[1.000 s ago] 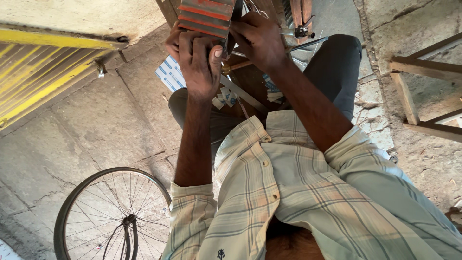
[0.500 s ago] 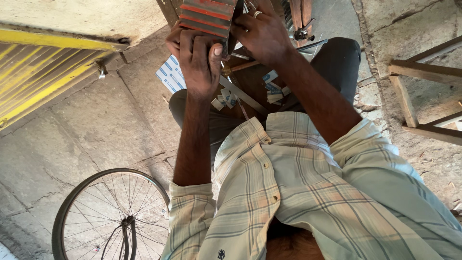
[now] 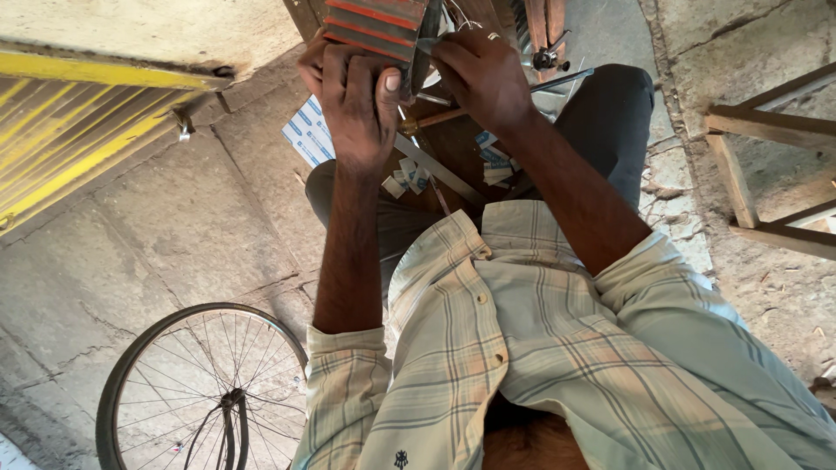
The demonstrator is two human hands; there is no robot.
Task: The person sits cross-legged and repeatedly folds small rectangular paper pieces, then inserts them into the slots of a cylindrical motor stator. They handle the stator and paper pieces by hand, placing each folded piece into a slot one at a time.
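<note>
My left hand [image 3: 361,96] is clamped round the red-striped block [image 3: 374,26] at the top edge, and my right hand [image 3: 483,78] pinches a small metal piece [image 3: 427,52] against its side. I judge I'm mid-fitting; next needs a steady block and fine fingertip alignment.

The red striped block [image 3: 374,24] is cut off by the top edge, and the left hand [image 3: 357,96] covers its lower part. What the right hand [image 3: 483,78] pinches is too small to tell (something thin). The bicycle wheel [image 3: 165,383] runs off the bottom edge.

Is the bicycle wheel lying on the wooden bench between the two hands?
No, the bicycle wheel is on the concrete floor, apart from both hands, at the lower left of the view.
</note>
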